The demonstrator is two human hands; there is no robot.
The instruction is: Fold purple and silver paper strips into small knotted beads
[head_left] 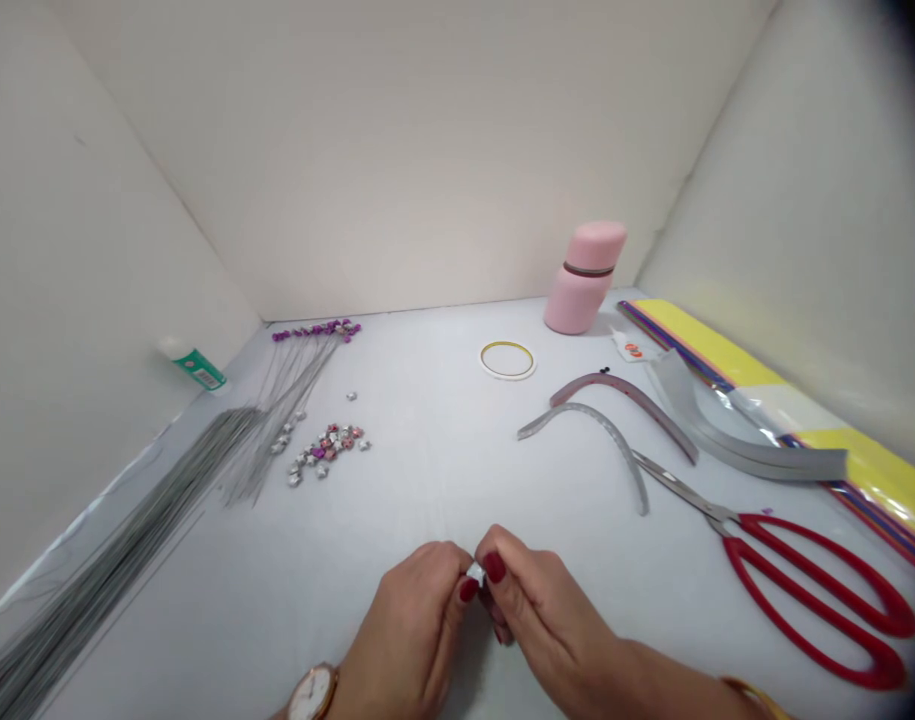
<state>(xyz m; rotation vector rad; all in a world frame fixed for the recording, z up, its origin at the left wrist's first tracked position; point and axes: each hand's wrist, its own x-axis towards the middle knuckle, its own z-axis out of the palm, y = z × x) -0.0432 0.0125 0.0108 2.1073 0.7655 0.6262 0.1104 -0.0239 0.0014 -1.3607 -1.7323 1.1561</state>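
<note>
Close to the table's front edge, my left hand [419, 620] and my right hand [536, 605] meet, both closed in a pinch. Between the thumbs and fingertips they grip a small silvery paper star [476, 573], mostly covered by the fingers. Ahead and to the left lies a loose pile of small folded paper stars [333, 443] in silver, pink and purple. Silver-grey paper strips [614, 440] and a pinkish strip [641, 400] curve across the table ahead of my right hand.
Red-handled scissors [727, 518] lie at the right, beside grey strips [757, 455] and yellow packaged paper [764, 390]. A pink bottle [584, 280] and tape roll [508, 360] stand farther back. Left are wire stems [127, 540], purple-star-tipped stems [318, 330] and a green-white tube [194, 365].
</note>
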